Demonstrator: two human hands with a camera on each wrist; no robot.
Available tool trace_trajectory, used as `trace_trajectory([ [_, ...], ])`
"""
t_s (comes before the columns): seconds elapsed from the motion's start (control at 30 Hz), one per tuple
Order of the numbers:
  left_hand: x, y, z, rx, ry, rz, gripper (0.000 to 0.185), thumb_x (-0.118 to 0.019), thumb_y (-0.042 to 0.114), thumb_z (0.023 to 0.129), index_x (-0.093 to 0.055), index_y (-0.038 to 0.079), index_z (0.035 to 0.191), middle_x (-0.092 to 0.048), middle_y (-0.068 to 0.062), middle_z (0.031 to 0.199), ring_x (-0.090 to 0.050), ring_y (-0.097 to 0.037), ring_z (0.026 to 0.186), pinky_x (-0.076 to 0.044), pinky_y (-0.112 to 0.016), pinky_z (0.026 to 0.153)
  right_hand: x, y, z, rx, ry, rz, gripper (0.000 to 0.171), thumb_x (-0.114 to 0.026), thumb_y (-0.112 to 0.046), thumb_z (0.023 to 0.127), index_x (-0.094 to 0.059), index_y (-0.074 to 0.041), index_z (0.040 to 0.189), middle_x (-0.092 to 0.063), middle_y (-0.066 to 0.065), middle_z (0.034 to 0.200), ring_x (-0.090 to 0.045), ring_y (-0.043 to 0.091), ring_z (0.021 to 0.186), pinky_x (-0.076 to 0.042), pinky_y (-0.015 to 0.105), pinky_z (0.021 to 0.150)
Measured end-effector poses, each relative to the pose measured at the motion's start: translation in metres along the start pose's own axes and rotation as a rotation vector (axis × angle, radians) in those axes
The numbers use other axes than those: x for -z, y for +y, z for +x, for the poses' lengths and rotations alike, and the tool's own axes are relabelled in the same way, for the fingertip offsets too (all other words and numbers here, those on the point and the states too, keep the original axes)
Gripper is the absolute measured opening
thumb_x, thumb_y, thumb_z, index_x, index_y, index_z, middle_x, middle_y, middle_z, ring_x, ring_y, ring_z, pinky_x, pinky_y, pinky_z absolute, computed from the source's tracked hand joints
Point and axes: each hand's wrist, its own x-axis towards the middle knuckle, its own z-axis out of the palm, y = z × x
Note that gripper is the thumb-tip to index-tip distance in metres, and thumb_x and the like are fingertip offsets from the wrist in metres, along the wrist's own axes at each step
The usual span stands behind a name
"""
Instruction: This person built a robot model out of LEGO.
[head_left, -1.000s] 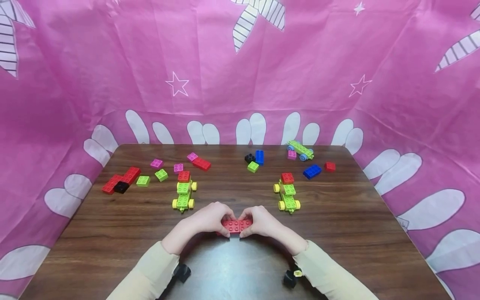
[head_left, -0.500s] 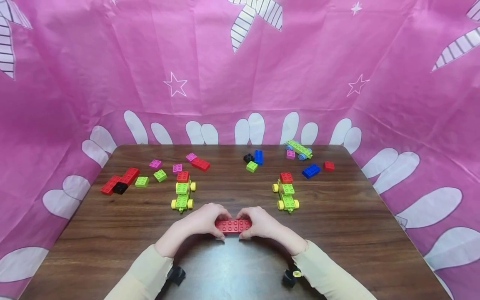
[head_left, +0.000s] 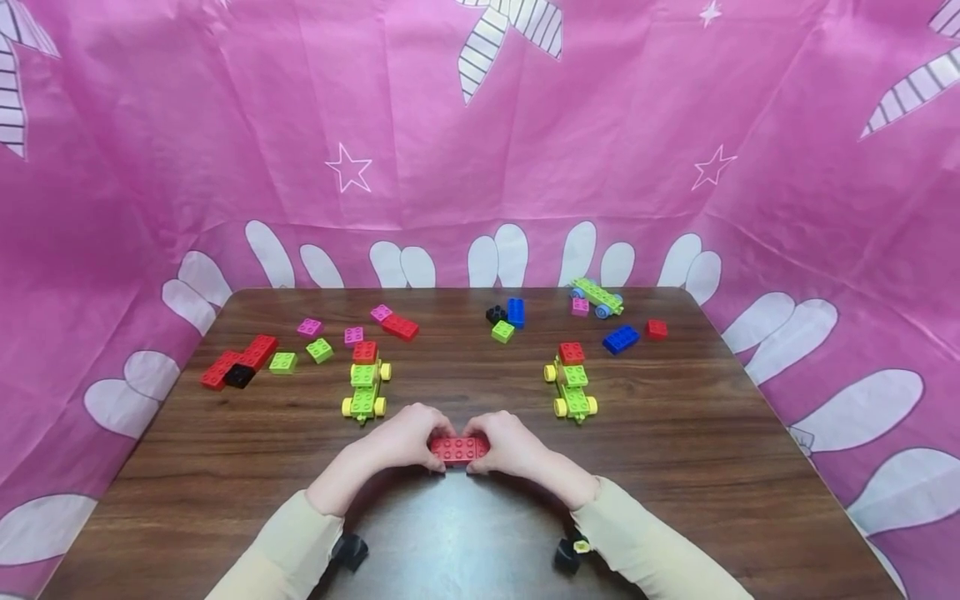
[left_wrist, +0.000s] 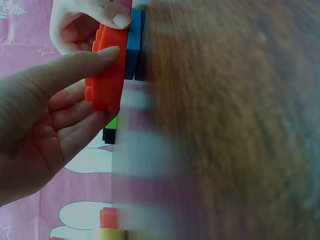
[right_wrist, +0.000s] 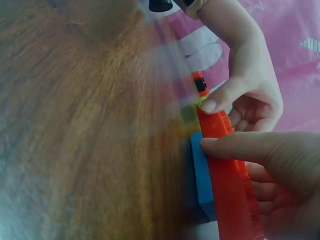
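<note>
1. Both hands at the near middle of the table (head_left: 675, 467), forearms in cream sleeves angling in from left and right, wrists bent toward each other.
2. Left hand (head_left: 405, 437) curled round the left end of a long red brick (head_left: 459, 448), thumb on the near side, fingers over the far side; right hand (head_left: 510, 442) gripping the right end in the same way.
3. Red brick held level, studs up, just above the tabletop or on it: cannot tell which.
4. Seen from the wrist views, a blue brick (right_wrist: 202, 182) sitting against the underside of the red one, thumb tips pressed at the seam.
5. Just beyond the hands, two green wheeled cars, each with a red block on its far end: one to the left (head_left: 365, 387), one to the right (head_left: 573, 385).
6. Farther back, loose bricks scattered in red, pink, green, blue and black, plus a third small wheeled car (head_left: 597, 295) near the far edge.
7. Behind all that, a pink patterned backdrop (head_left: 480, 125).
</note>
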Motion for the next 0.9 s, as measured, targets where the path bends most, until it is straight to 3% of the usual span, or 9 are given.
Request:
trace_trajectory([
  [0.37, 0.004, -0.003, 0.002, -0.018, 0.070, 0.035, 0.029, -0.085, 0.017, 0.072, -0.075, 0.010, 0.099, -0.070, 0.004, 0.089, -0.055, -0.006, 0.077, -0.048, -0.024, 0.071, 0.010, 0.000, 0.002, 0.018, 0.046, 0.038, 0.032, -0.087, -0.019, 0.070, -0.073, -0.010, 0.097, -0.072, -0.002, 0.086, -0.055, 0.007, 0.072, -0.046, 0.022, 0.065],
  [0.67, 0.011, -0.004, 0.001, -0.073, 0.159, 0.049, 0.030, -0.084, 0.019, 0.071, -0.075, 0.011, 0.099, -0.070, 0.003, 0.087, -0.055, -0.006, 0.073, -0.046, -0.022, 0.068, 0.009, 0.001, 0.004, 0.068, 0.164, 0.051, 0.036, -0.087, -0.025, 0.072, -0.073, -0.010, 0.101, -0.074, 0.001, 0.093, -0.063, 0.011, 0.081, -0.050, 0.024, 0.073],
  [0.9, 0.019, -0.003, -0.001, -0.062, 0.160, 0.014, 0.032, -0.083, 0.019, 0.074, -0.074, 0.011, 0.103, -0.070, 0.003, 0.090, -0.055, -0.007, 0.076, -0.047, -0.022, 0.070, 0.012, -0.001, 0.005, 0.085, 0.206, 0.105, 0.035, -0.087, -0.026, 0.074, -0.075, -0.010, 0.102, -0.075, 0.002, 0.094, -0.065, 0.011, 0.081, -0.053, 0.024, 0.074],
])
